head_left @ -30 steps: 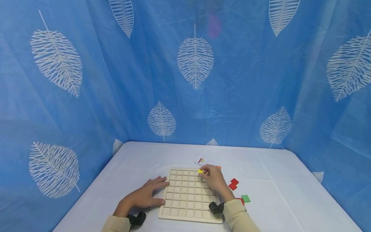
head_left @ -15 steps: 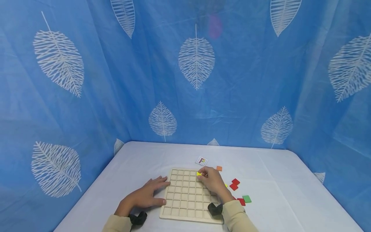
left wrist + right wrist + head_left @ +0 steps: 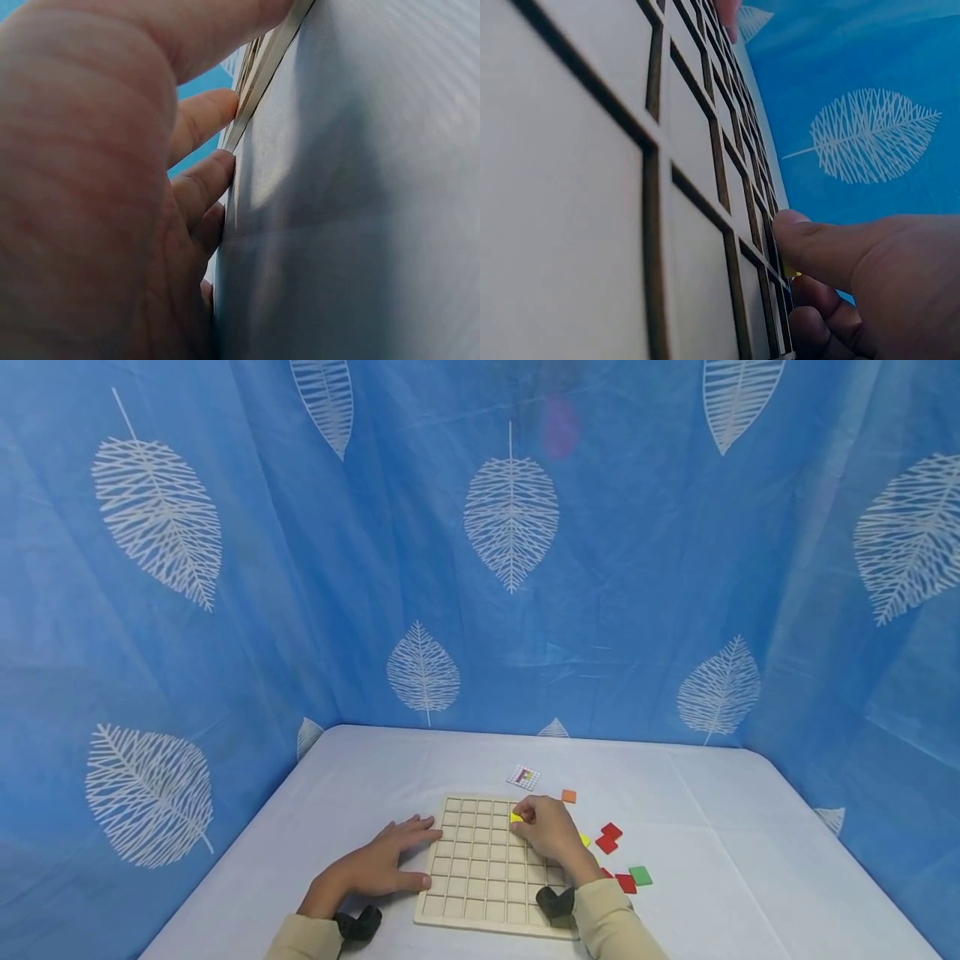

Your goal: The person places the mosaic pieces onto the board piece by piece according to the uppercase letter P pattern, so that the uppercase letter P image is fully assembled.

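A pale wooden grid board (image 3: 477, 865) lies on the white table. My right hand (image 3: 553, 833) is over its far right part, thumb and fingertips pinching a small yellow square tile (image 3: 515, 817) low at a cell. The right wrist view gives just a sliver of yellow tile (image 3: 793, 272) between thumb and fingers, so whether it is seated in the cell I cannot tell. My left hand (image 3: 382, 860) rests beside the board with fingers spread, thumb and fingertips touching its left edge. In the left wrist view, fingertips (image 3: 225, 101) meet the board's side (image 3: 259, 75).
Behind the board lies a small printed pattern card (image 3: 523, 777), with an orange tile (image 3: 569, 796) to its right. Red tiles (image 3: 607, 843), a green tile (image 3: 641, 875) and a partly hidden yellow tile (image 3: 585, 840) lie right of the board. Blue leaf-print curtains enclose the table.
My right hand has brought the yellow tile slightly nearer and down onto the board's far right part. The orange tile has come fully into sight. My left hand stays at the board's edge.
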A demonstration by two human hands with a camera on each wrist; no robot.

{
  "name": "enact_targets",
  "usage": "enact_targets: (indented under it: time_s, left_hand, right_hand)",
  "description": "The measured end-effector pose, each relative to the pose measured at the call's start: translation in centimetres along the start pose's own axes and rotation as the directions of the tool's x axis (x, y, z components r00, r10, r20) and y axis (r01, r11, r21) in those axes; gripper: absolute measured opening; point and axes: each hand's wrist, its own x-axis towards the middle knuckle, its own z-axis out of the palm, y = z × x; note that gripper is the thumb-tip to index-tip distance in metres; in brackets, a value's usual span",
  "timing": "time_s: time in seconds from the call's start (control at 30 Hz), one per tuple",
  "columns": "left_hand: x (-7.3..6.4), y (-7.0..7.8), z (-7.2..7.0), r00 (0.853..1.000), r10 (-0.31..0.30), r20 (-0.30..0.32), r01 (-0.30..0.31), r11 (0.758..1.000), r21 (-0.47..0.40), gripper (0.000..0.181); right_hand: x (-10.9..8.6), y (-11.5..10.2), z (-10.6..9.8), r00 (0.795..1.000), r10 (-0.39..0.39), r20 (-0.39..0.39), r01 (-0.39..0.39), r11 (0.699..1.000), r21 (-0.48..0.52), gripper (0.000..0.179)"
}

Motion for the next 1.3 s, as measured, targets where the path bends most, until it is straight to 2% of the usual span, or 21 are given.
enact_targets:
  time_s: [0.5,0.67,1.0,1.3]
  left_hand:
    - [0.06,0.39,0.07,1.000,-0.028,0.008,0.028,1.000,0.006,0.078]
    - [0.06,0.38,0.05,1.000,-0.028,0.003,0.028,0.999,0.015,0.077]
    - [0.00,0.42,-0.04,0.999,-0.047,0.010,0.047,0.999,0.013,0.078]
    - [-0.09,0.51,-0.12,0.999,-0.036,0.005,0.036,0.999,0.015,0.077]
  right_hand:
    - [-0.01,0.18,0.33,0.999,0.024,-0.029,-0.026,0.999,-0.039,0.015]
    - [-0.08,-0.02,0.13,0.999,0.009,-0.039,-0.011,0.999,-0.033,0.017]
    - [-0.16,-0.19,0.07,1.000,0.006,0.001,-0.006,0.999,-0.052,0.019]
    - [-0.02,0.26,0.04,1.000,-0.019,0.013,0.019,0.999,-0.028,0.021]
